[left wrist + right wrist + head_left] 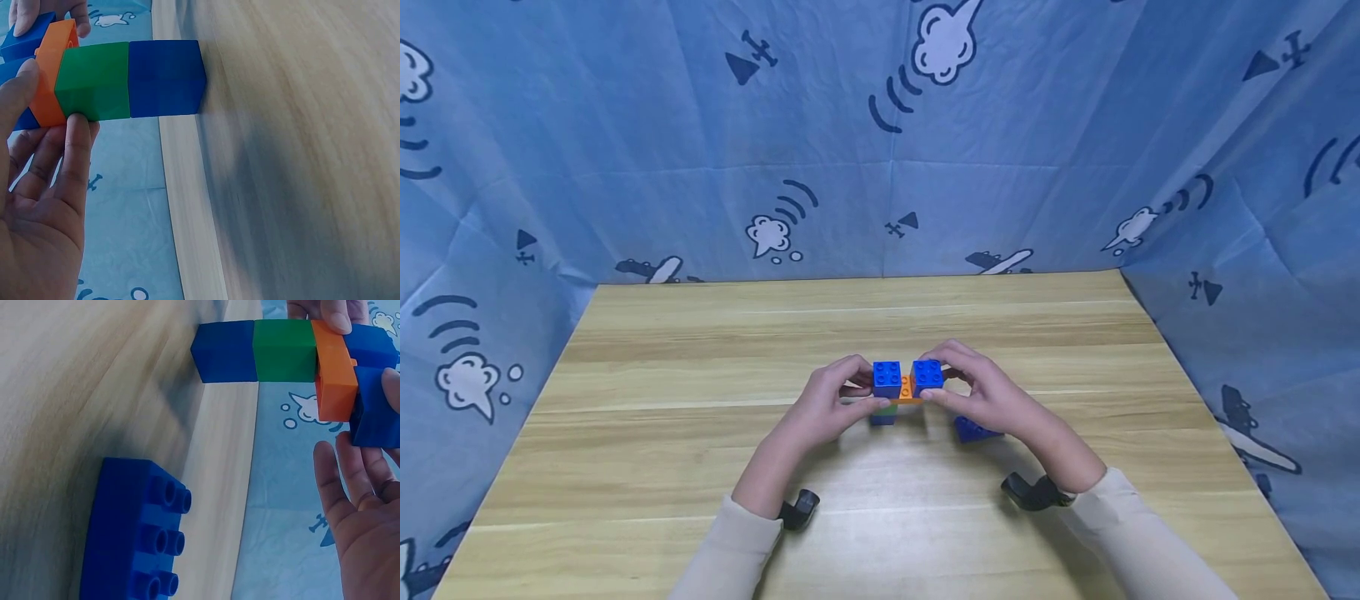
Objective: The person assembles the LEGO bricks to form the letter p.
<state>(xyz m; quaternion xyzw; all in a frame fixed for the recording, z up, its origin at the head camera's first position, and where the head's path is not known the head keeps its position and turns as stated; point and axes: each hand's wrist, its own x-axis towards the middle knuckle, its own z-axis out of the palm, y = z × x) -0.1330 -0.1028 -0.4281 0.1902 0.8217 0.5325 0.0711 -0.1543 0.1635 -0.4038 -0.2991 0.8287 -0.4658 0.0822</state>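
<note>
A toy-brick stack rises from the table: a blue brick (165, 78) at the bottom, a green brick (94, 81) above it, and an orange brick (336, 372) laid across the top, overhanging to the right. On the orange brick's left end sits a blue brick (887, 380). My left hand (831, 406) grips the stack around there, thumb in front and fingers behind. Between thumb and fingers, my right hand (992, 396) pinches another blue brick (927, 376) at the orange brick's right end. Whether that brick is fully seated, I cannot tell.
A loose, longer blue brick (115, 531) with several studs lies on the wooden table (662, 433) below my right hand. Blue patterned cloth (820, 100) hangs behind the table and at both sides. Black straps with cameras (1033, 492) sit at the wrists.
</note>
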